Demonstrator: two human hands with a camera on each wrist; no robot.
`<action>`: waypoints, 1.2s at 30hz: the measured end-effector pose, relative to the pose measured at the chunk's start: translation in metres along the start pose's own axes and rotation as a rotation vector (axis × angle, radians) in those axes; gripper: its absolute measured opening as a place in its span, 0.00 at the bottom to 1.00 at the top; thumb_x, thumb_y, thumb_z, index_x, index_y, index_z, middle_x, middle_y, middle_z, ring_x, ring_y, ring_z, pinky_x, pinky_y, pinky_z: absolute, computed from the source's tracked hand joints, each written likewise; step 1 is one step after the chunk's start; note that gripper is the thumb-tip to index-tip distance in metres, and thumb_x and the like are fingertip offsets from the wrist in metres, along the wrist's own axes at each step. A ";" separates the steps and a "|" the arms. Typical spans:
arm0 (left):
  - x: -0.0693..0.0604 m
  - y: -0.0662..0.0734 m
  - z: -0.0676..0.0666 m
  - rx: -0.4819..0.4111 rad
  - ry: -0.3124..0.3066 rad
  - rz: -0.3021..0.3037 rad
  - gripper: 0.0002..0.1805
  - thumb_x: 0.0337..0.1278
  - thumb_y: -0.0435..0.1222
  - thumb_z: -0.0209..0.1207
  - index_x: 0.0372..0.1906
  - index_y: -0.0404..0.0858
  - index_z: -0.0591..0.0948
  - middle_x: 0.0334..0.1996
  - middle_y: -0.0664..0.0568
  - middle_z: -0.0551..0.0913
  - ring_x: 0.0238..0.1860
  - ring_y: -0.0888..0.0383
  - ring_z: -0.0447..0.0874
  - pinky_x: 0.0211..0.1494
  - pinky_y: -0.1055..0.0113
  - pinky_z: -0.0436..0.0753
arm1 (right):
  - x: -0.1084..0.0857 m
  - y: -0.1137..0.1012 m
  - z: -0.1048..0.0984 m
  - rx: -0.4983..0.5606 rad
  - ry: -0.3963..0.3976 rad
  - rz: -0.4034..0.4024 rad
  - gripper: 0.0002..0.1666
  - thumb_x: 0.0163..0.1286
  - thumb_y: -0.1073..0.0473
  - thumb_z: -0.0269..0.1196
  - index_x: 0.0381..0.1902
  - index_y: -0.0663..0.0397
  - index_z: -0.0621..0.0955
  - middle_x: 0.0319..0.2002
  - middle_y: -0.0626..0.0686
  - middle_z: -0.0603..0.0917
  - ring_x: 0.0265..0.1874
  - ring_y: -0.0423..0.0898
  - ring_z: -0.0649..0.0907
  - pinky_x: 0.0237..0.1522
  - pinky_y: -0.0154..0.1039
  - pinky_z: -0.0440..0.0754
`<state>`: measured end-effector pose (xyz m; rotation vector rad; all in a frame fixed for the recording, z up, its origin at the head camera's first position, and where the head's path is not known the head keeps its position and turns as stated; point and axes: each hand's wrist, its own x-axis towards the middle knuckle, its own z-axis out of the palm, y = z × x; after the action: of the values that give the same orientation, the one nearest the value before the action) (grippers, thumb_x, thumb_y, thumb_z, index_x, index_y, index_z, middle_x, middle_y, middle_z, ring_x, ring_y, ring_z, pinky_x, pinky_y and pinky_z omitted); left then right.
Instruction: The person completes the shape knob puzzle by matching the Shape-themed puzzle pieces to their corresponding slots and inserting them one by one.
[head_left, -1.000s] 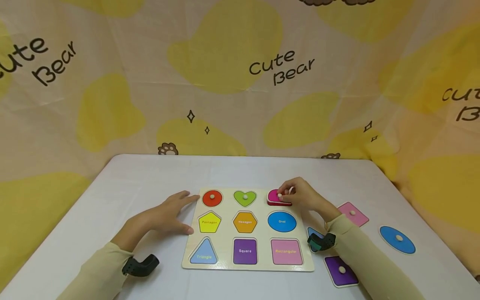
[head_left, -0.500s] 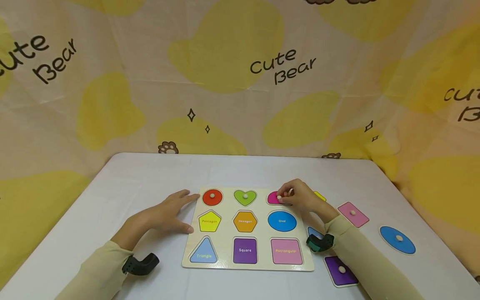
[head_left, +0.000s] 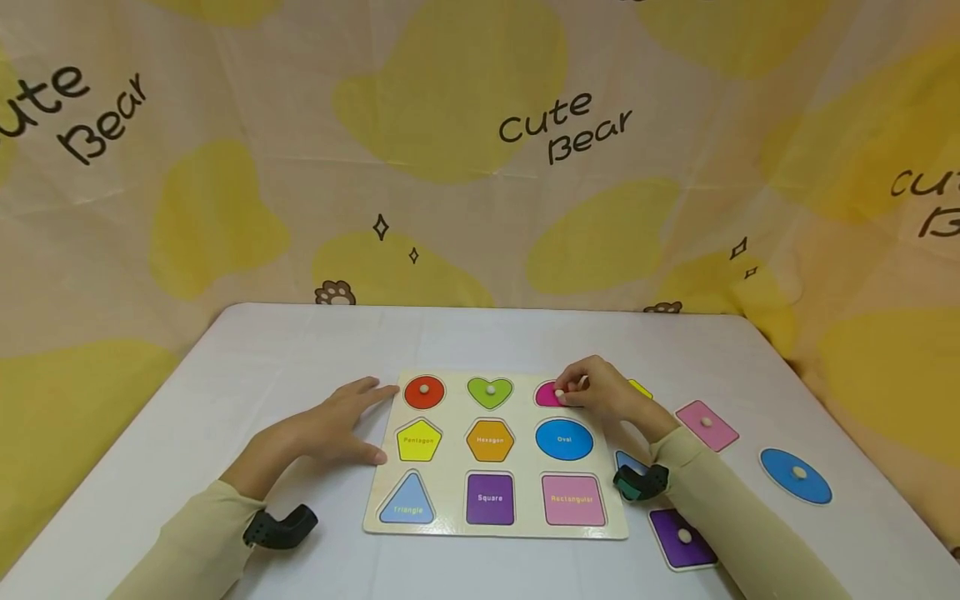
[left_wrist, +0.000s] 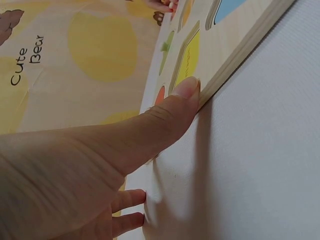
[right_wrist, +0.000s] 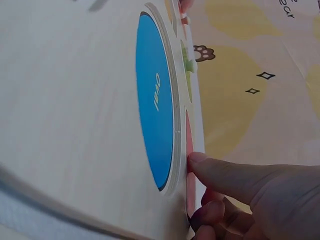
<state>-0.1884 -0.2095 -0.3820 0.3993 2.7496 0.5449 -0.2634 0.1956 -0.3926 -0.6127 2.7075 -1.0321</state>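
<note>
Right hand (head_left: 600, 389) pinches the white knob (head_left: 559, 394) of the pink semicircle piece (head_left: 547, 395), thumb and fingers closed on it. Piece lies at the far right corner of the board (head_left: 450, 500); a second ago it tilted with its red edge showing, now it looks flat in its recess. Judgement: seated or nearly so, filling the far row beside the red circle (head_left: 423, 398) and green heart (head_left: 490, 399). Six labelled recesses lie bare.

Left hand (head_left: 333, 423), fingers spread, gripping nothing: thumb and forefinger touch the board's left edge, probably steadying it.

Loose pieces right of the board: blue one (head_left: 632, 462) partly behind the black wrist device (head_left: 641, 482); yellow one (head_left: 641, 388) mostly hidden by the right hand; then pink rectangle (head_left: 707, 426), purple square (head_left: 681, 539), blue oval (head_left: 797, 476). Right forearm crosses among them, in the way. White table (head_left: 480, 337) beneath; printed cloth (head_left: 450, 108) behind.
</note>
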 end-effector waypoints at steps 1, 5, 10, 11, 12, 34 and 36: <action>0.000 0.001 0.000 -0.001 -0.001 0.001 0.55 0.44 0.53 0.76 0.78 0.48 0.62 0.79 0.33 0.55 0.78 0.30 0.51 0.71 0.28 0.65 | 0.000 0.000 -0.002 -0.003 -0.010 -0.001 0.09 0.67 0.63 0.69 0.44 0.61 0.88 0.30 0.53 0.79 0.33 0.45 0.75 0.32 0.28 0.77; -0.002 0.002 -0.002 0.000 0.000 0.008 0.55 0.43 0.53 0.76 0.78 0.48 0.62 0.78 0.33 0.55 0.78 0.30 0.51 0.71 0.28 0.65 | -0.002 -0.001 -0.013 -0.019 -0.021 0.005 0.15 0.67 0.58 0.69 0.49 0.61 0.86 0.33 0.54 0.80 0.33 0.46 0.77 0.33 0.30 0.80; -0.002 0.004 -0.003 0.005 0.003 0.010 0.55 0.43 0.53 0.76 0.78 0.47 0.62 0.78 0.33 0.55 0.78 0.30 0.52 0.71 0.28 0.65 | -0.005 0.000 -0.033 -0.034 -0.002 -0.003 0.19 0.67 0.59 0.69 0.53 0.63 0.84 0.36 0.56 0.81 0.35 0.49 0.78 0.35 0.33 0.82; -0.002 0.004 -0.003 0.003 0.001 0.008 0.55 0.44 0.53 0.76 0.78 0.47 0.62 0.78 0.33 0.55 0.78 0.30 0.52 0.71 0.28 0.65 | -0.006 0.001 -0.037 -0.040 -0.005 -0.012 0.19 0.67 0.59 0.69 0.53 0.63 0.84 0.37 0.56 0.82 0.35 0.49 0.78 0.35 0.33 0.82; -0.002 0.004 -0.003 0.004 0.002 0.008 0.55 0.43 0.53 0.76 0.78 0.47 0.62 0.78 0.33 0.55 0.78 0.30 0.52 0.71 0.28 0.65 | -0.007 0.002 -0.040 -0.044 -0.011 -0.016 0.19 0.67 0.60 0.69 0.53 0.63 0.84 0.37 0.56 0.82 0.36 0.49 0.78 0.36 0.34 0.82; -0.003 0.002 -0.002 -0.009 -0.002 0.013 0.55 0.43 0.53 0.76 0.78 0.47 0.63 0.78 0.32 0.55 0.77 0.28 0.52 0.69 0.26 0.66 | -0.027 0.052 -0.087 -0.010 -0.216 0.122 0.14 0.66 0.64 0.69 0.48 0.64 0.85 0.36 0.54 0.78 0.39 0.48 0.77 0.33 0.33 0.79; -0.003 0.002 -0.002 -0.010 -0.003 0.015 0.55 0.43 0.53 0.76 0.78 0.47 0.63 0.78 0.32 0.55 0.77 0.28 0.52 0.70 0.27 0.65 | -0.027 0.053 -0.087 0.010 -0.226 0.136 0.13 0.66 0.64 0.69 0.47 0.65 0.85 0.34 0.53 0.77 0.38 0.47 0.77 0.33 0.33 0.77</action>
<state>-0.1862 -0.2093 -0.3789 0.4180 2.7421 0.5615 -0.2826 0.2953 -0.3629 -0.5021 2.5068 -0.8847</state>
